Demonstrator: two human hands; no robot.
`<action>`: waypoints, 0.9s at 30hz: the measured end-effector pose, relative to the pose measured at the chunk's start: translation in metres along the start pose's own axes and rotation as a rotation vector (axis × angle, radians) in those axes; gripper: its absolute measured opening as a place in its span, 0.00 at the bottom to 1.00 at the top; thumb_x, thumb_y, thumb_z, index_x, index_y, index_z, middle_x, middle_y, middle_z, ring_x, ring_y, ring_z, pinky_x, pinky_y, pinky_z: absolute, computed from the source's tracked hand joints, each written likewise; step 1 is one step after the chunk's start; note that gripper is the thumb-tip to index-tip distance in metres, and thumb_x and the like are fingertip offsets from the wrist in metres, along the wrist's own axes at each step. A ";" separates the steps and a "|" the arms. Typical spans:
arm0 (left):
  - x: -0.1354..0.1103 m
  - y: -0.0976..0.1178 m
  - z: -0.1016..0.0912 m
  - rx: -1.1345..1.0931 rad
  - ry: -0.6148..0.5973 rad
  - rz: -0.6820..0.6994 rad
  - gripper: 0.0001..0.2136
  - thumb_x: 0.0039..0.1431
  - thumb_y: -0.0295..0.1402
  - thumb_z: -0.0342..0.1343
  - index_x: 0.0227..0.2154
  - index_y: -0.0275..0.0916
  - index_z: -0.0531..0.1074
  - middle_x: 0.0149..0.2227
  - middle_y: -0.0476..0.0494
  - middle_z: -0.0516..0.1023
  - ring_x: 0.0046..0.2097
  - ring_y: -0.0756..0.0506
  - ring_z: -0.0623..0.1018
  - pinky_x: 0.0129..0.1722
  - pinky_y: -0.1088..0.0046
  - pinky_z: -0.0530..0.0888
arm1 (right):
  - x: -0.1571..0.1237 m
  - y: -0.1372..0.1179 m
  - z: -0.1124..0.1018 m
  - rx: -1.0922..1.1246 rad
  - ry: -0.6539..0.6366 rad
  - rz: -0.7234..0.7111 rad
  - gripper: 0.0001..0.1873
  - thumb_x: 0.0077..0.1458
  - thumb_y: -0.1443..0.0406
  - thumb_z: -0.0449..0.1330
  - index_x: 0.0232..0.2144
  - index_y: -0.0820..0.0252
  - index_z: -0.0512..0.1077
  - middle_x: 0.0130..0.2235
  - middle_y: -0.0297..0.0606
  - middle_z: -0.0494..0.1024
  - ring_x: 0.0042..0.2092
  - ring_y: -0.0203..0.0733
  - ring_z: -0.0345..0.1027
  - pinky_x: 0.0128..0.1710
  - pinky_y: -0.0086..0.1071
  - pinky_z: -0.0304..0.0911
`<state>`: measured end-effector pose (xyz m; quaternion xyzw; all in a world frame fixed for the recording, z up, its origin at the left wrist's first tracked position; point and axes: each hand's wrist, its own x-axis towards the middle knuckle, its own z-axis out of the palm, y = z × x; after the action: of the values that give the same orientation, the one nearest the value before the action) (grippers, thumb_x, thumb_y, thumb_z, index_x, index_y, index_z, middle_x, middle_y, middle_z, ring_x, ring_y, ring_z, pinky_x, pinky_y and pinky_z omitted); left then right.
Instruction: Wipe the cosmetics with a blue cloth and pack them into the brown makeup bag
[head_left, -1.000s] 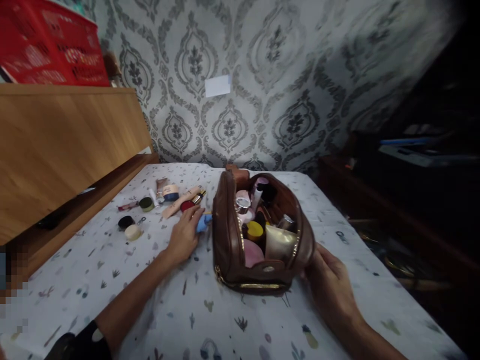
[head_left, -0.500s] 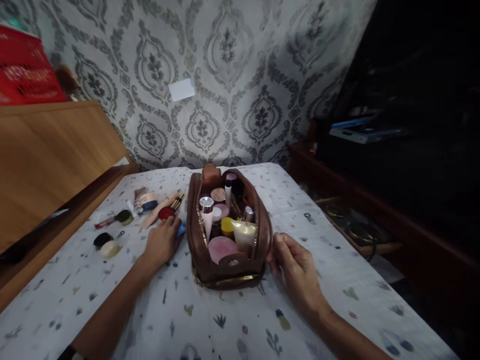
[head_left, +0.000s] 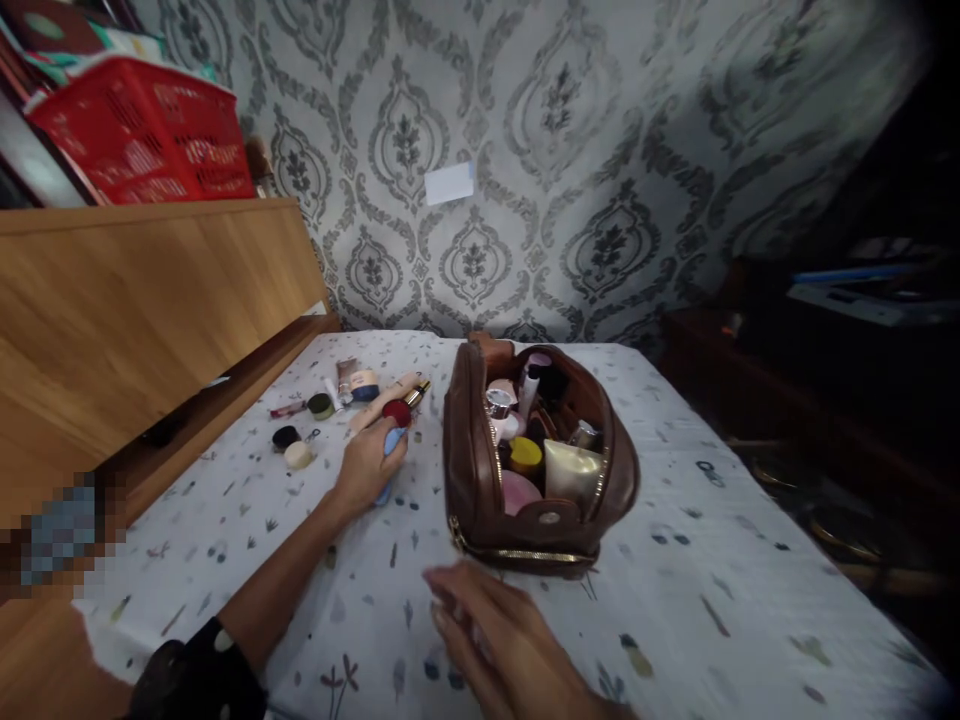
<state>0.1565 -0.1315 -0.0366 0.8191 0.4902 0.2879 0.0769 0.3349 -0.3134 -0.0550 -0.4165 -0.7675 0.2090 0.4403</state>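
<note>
A brown makeup bag (head_left: 480, 480) stands unzipped on the patterned cloth, packed with cosmetics. Among them show a cream-gold tube (head_left: 573, 472), a yellow-lidded jar (head_left: 526, 457) and a pink round item (head_left: 519, 492). To the left of the bag, my left hand (head_left: 367, 465) is closed on a light-blue object (head_left: 394, 440) whose kind I cannot make out. Its fingers are beside a red round item (head_left: 397, 412). My right hand (head_left: 510, 635) hovers in front of the bag, slightly blurred, its fingers partly apart and no object visible in it.
Loose cosmetics lie at the left, including a blue-and-peach jar (head_left: 364, 385), a pink tube (head_left: 386, 398), a green-rimmed pot (head_left: 320, 405) and a cream round item (head_left: 298, 455). A wooden panel (head_left: 172, 300) borders the left, with a red basket (head_left: 150, 130) above. Patterned wallpaper rises behind.
My right hand has left the bag's right side and moved left to its front. The blue object shows more in my left hand. The view has turned left, and the bag is angled differently.
</note>
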 end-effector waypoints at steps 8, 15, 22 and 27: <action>-0.018 -0.008 0.005 -0.541 0.174 -0.146 0.10 0.62 0.39 0.49 0.31 0.39 0.69 0.29 0.50 0.74 0.35 0.47 0.73 0.40 0.72 0.69 | 0.059 0.037 0.082 0.265 0.105 0.398 0.26 0.60 0.63 0.52 0.61 0.60 0.61 0.53 0.50 0.74 0.53 0.51 0.72 0.52 0.48 0.69; -0.024 -0.012 0.014 -0.733 0.141 -0.255 0.11 0.60 0.41 0.49 0.27 0.39 0.66 0.23 0.55 0.63 0.28 0.50 0.67 0.32 0.75 0.66 | 0.073 0.048 0.089 0.627 0.167 0.534 0.17 0.51 0.56 0.63 0.41 0.60 0.71 0.29 0.32 0.72 0.26 0.35 0.65 0.22 0.27 0.62; -0.024 -0.012 -0.006 -0.614 -0.026 -0.078 0.14 0.63 0.41 0.49 0.24 0.39 0.64 0.23 0.54 0.63 0.27 0.50 0.65 0.31 0.75 0.64 | 0.068 0.041 0.089 0.617 0.138 0.548 0.16 0.55 0.52 0.59 0.32 0.59 0.68 0.21 0.29 0.70 0.21 0.33 0.60 0.20 0.26 0.56; -0.020 -0.024 -0.023 -0.510 -0.185 0.000 0.15 0.61 0.41 0.50 0.21 0.40 0.61 0.20 0.54 0.60 0.25 0.51 0.62 0.28 0.75 0.62 | 0.065 0.028 0.083 0.591 0.110 0.565 0.11 0.58 0.56 0.56 0.32 0.58 0.66 0.20 0.26 0.68 0.21 0.32 0.58 0.21 0.25 0.53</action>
<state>0.1186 -0.1400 -0.0355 0.7961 0.3929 0.3258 0.3253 0.2601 -0.2405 -0.0851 -0.4770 -0.5051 0.5107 0.5064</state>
